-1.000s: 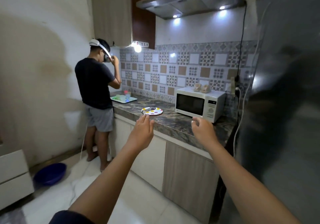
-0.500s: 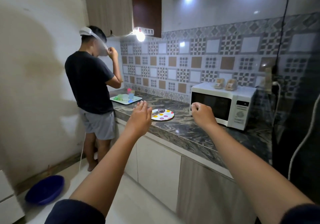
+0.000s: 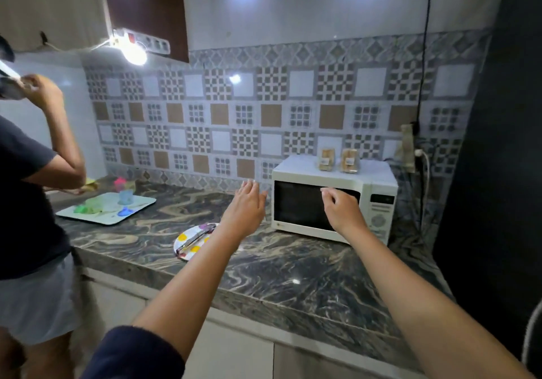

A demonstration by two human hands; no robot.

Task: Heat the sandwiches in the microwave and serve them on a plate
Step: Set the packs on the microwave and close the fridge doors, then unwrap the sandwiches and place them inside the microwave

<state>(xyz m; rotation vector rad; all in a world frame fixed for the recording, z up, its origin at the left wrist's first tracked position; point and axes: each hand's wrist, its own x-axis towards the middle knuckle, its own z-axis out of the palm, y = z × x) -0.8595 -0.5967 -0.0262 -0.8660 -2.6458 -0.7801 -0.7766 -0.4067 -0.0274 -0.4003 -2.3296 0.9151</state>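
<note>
A white microwave stands on the marble counter with its dark door closed. Two wrapped sandwiches stand upright on its top. A polka-dot plate with metal tongs across it lies on the counter to the left, partly hidden by my left forearm. My left hand hovers with fingers straight just left of the microwave. In front of the microwave door, my right hand hangs with fingers loosely curled and holds nothing.
Another person stands at the left end of the counter beside a white tray with coloured cups. A dark fridge fills the right side. A cable and wall socket sit right of the microwave.
I have stepped closer to the counter, and both hands have moved forward to the microwave. The right hand now hangs in front of its door.
</note>
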